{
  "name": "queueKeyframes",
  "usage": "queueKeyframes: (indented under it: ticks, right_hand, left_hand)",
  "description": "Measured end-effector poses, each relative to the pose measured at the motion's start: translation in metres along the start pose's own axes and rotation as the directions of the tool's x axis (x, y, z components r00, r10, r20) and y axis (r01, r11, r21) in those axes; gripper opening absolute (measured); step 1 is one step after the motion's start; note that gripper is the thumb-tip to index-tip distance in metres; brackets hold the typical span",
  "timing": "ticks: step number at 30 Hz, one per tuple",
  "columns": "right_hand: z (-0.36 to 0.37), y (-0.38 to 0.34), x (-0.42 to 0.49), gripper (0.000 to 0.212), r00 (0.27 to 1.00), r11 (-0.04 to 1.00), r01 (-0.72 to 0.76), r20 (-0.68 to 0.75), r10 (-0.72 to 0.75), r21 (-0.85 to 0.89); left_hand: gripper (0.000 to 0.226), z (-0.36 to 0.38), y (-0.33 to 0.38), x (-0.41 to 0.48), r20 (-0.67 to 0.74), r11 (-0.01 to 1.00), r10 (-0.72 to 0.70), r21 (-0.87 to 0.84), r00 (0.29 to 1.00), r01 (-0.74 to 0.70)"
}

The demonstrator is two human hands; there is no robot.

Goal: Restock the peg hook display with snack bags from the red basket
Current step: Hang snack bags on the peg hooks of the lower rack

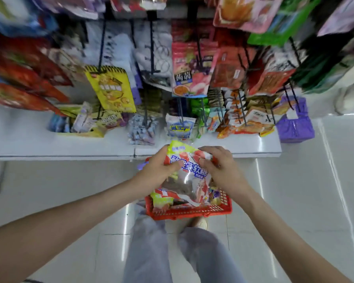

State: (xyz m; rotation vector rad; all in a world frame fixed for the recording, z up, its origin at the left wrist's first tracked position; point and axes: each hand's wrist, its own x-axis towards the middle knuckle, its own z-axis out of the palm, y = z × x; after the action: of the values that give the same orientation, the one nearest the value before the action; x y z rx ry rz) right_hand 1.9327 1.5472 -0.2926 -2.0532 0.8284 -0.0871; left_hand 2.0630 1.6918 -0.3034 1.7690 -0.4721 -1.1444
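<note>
A snack bag (185, 172), yellow-green on top with a clear window, is held upright just above the red basket (192, 213). The basket stands on the floor with more bags (164, 200) inside, before the crowded peg hook display (151, 50).

— Position of the basket?
— The basket (192, 211) is set low, before the shelf (49, 144) and just beyond the feet (199, 223). More bags are lodged in it.
— The bag in hand?
— A bag (187, 177) is held over the basket, gripped by the left hand (161, 169) at its left edge and the right hand (220, 169) at its right.
— Above the shelf?
— Packets (110, 88) are hung on hooks (151, 50). A box (294, 127) is placed just beside the shelf's right end.
</note>
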Motion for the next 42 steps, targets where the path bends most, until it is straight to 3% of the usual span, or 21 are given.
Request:
queueKeyframes:
  ticks: [3, 5, 6, 9, 14, 16, 18, 22, 28, 34, 42]
  right_hand:
    - [-0.031, -0.069, -0.005, 0.011, 0.995, 0.999, 0.047, 0.091, -0.049, 0.02]
    - [-0.047, -0.112, -0.007, 0.011, 0.985, 0.991, 0.133, 0.107, -0.133, 0.003]
    - [-0.053, -0.133, -0.007, 0.014, 0.978, 0.985, 0.174, 0.114, -0.172, -0.014]
    - [-0.068, -0.186, -0.006, 0.017, 0.96, 0.966, 0.256, 0.128, -0.251, -0.03]
    - [-0.08, -0.252, 0.009, 0.015, 0.913, 0.914, 0.399, 0.124, -0.389, -0.074]
    - [-0.079, -0.268, 0.024, 0.007, 0.916, 0.917, 0.393, 0.118, -0.382, -0.077]
    - [-0.075, -0.28, 0.043, 0.012, 0.935, 0.932, 0.35, 0.104, -0.34, -0.1]
    - [-0.067, -0.294, 0.079, 0.001, 0.964, 0.964, 0.265, 0.017, -0.265, -0.013]
    - [-0.061, -0.287, 0.123, 0.01, 0.987, 0.975, 0.161, -0.056, -0.154, 0.156]
    - [-0.058, -0.284, 0.155, 0.014, 0.977, 0.949, 0.165, -0.174, -0.12, 0.267]
    - [-0.056, -0.287, 0.175, 0.033, 0.974, 0.97, 0.143, -0.202, -0.102, 0.199]
  left_hand:
    - [0.034, -0.03, 0.057, -0.039, -0.017, 0.997, 0.044, 0.068, 0.999, -0.043]
    - [0.053, -0.05, 0.091, -0.06, -0.025, 0.992, 0.05, 0.114, 0.998, -0.047]
    - [0.051, -0.06, 0.105, -0.07, -0.032, 0.987, 0.081, 0.138, 0.996, -0.076]
    - [0.019, -0.091, 0.15, -0.092, -0.093, 0.963, 0.197, 0.204, 0.976, -0.175]
    - [0.024, -0.137, 0.205, -0.101, -0.117, 0.845, 0.348, 0.47, 0.93, -0.257]
    - [0.02, -0.151, 0.214, -0.093, -0.14, 0.802, 0.381, 0.542, 0.914, -0.251]
    - [0.015, -0.162, 0.221, -0.083, -0.16, 0.778, 0.4, 0.58, 0.902, -0.242]
    - [0.011, -0.183, 0.236, -0.056, -0.18, 0.785, 0.42, 0.564, 0.889, -0.257]
    - [0.009, -0.201, 0.25, -0.009, -0.165, 0.826, 0.431, 0.468, 0.887, -0.315]
    - [0.007, -0.204, 0.258, 0.027, -0.186, 0.82, 0.489, 0.432, 0.852, -0.376]
    - [0.008, -0.205, 0.255, 0.043, -0.227, 0.796, 0.538, 0.455, 0.812, -0.4]
